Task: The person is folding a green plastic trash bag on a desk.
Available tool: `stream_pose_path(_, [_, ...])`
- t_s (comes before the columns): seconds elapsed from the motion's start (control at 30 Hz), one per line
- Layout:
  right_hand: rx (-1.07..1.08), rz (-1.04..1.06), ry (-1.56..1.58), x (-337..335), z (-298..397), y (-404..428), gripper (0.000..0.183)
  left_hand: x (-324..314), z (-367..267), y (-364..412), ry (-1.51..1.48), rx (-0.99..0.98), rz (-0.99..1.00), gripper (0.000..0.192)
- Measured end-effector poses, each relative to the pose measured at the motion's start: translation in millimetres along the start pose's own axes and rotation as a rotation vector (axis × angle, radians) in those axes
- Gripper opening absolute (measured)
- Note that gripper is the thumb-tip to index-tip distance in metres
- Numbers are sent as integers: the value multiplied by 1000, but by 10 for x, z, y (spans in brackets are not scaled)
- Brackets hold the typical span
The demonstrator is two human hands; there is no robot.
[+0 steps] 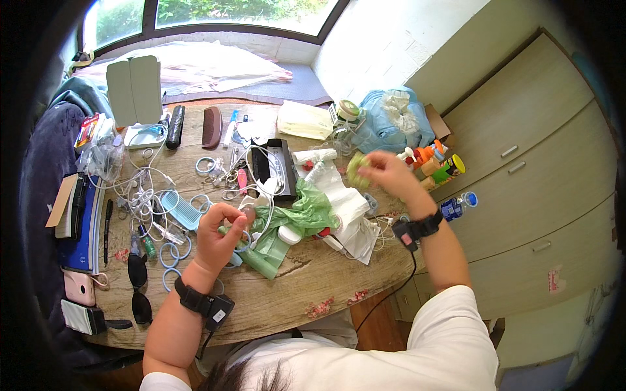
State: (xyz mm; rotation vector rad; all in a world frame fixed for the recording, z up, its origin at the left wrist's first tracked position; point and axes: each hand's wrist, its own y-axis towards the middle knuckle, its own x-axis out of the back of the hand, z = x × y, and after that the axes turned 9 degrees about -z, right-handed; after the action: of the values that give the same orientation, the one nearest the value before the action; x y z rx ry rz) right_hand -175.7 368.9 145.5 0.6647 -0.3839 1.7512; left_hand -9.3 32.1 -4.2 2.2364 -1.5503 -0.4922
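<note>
My right hand point(390, 173) is raised over the right part of the wooden table, its fingertips closed on a blurred yellow-green item point(358, 171) that I cannot name surely. Left of centre, my left hand point(219, 237) has thumb and forefinger pinched together; whether something small is between them is unclear. Just right of those fingers lie a crumpled green plastic bag point(313, 207) and a pale blue ring point(243, 242). A light blue comb point(180, 209) rests beyond the left hand. White paper point(349, 210) and a white roll point(314, 156) lie between the two hands.
Tangled white cables point(144, 188), sunglasses point(138, 288) and a blue notebook point(80, 244) cover the left side. A black box point(281, 168) and brown comb point(212, 128) lie farther back. A blue bag point(391, 117), several bottles and a water bottle point(457, 207) stand along the right edge.
</note>
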Motion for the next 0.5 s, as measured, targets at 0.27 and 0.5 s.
stream_pose_path(0.27, [171,-723,-368,960,-461,1114,31,-18,15,15,-20,-25,0,9])
stream_pose_path(0.5, [-55,-565,-845,1113,-818,1621,38,8,41,3,16,-34,63,8])
